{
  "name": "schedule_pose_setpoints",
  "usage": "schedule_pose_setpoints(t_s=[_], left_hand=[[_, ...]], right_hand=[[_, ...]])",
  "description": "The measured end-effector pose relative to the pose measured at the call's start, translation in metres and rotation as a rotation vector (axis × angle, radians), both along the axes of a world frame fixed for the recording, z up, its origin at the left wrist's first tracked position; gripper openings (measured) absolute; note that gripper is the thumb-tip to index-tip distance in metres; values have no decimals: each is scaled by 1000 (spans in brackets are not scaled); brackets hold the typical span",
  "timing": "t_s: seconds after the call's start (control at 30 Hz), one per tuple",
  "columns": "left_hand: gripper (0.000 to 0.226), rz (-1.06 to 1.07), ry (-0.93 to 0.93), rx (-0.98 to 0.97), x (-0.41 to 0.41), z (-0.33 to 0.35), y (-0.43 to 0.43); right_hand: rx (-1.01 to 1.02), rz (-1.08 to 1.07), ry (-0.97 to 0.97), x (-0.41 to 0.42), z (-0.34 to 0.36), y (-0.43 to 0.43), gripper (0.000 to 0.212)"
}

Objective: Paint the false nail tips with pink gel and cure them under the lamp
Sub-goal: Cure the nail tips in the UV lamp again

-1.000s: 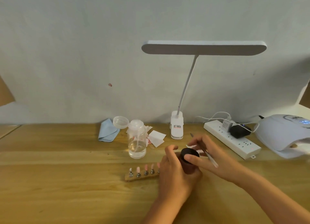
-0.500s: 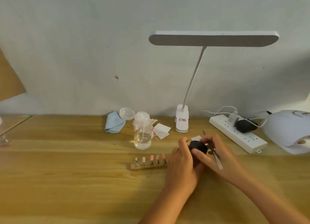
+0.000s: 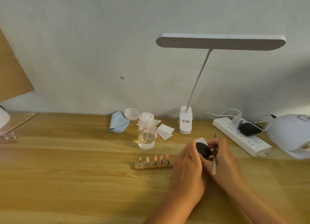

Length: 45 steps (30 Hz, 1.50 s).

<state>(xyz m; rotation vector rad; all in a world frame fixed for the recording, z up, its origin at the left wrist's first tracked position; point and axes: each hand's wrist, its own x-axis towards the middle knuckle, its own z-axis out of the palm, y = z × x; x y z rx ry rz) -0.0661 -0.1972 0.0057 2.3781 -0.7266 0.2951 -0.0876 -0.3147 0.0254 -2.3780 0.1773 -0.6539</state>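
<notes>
Right of centre in the lower half of the frame, a small black jar (image 3: 203, 150) is held between both hands over the wooden table (image 3: 67, 181). The left hand (image 3: 187, 165) is wrapped round the jar's left side, its fingers curled and close together. The right hand (image 3: 224, 163) is closed on the black lid from the right, and a thin brush (image 3: 214, 158) is clamped among its fingers.

A second ago the brush was slanted from upper left to lower right; now it is held nearly upright, tip toward the wall. The brownish body seen under the lid then is now hidden by the left hand.

Just left of the left hand, the wooden holder (image 3: 153, 166) is now seen whole, whereas its right end was covered a second ago. Five nail tips (image 3: 155, 157) are stood on it in a row: the leftmost looks pale, the other four pink.

Everything is set further right in the frame than before, the white desk lamp (image 3: 219, 42) included, and a white object (image 3: 4, 119) is now caught at the left edge. Behind the holder a clear pump bottle (image 3: 146, 133) is placed, with a blue cloth (image 3: 118, 122) to its left. At the right edge, the white curing lamp (image 3: 290, 133) is cut off by the frame, beside a power strip (image 3: 241, 137).
</notes>
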Motion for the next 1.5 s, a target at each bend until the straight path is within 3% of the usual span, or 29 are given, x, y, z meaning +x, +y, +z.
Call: schedule_pose_setpoints(t_s=[0.23, 0.33, 0.4, 0.53, 0.73, 0.87, 1.0, 1.07, 1.17, 1.27, 1.33, 1.43, 1.5], left_hand=[[63, -168, -171, -189, -12, 33, 46], [51, -13, -215, -305, 2, 37, 102], [46, 105, -149, -233, 14, 32, 140], [48, 142, 74, -1, 27, 9, 180], [32, 127, 84, 17, 35, -3, 179], [29, 118, 130, -30, 33, -2, 172], [32, 78, 188, -138, 27, -1, 156], [35, 62, 251, -202, 22, 3, 153], [17, 54, 280, -383, 17, 23, 159], [21, -223, 436, -569, 7, 48, 159], [18, -319, 478, -632, 1, 52, 152], [25, -197, 452, -672, 3, 47, 148], [26, -92, 407, -663, 12, 38, 157]], right_hand=[[-56, -30, -19, 4, 1, 11, 55], [-168, -68, -19, 8, 5, 15, 54], [-215, -67, -7, 12, 5, 19, 52], [-190, -72, 27, 23, 6, 29, 57], [-63, -22, 135, 19, 5, 32, 74], [-83, -111, -116, -3, 8, 29, 49], [-196, -8, -314, -15, 14, 47, 22], [-294, 50, -297, -17, 17, 60, 27], [-395, 118, -250, -20, 28, 82, 38], [-452, 185, -200, -18, 42, 106, 57], [-492, 252, -150, -14, 52, 117, 58], [-531, 343, -91, -13, 60, 120, 73], [-413, 263, -75, -19, 53, 106, 79]])
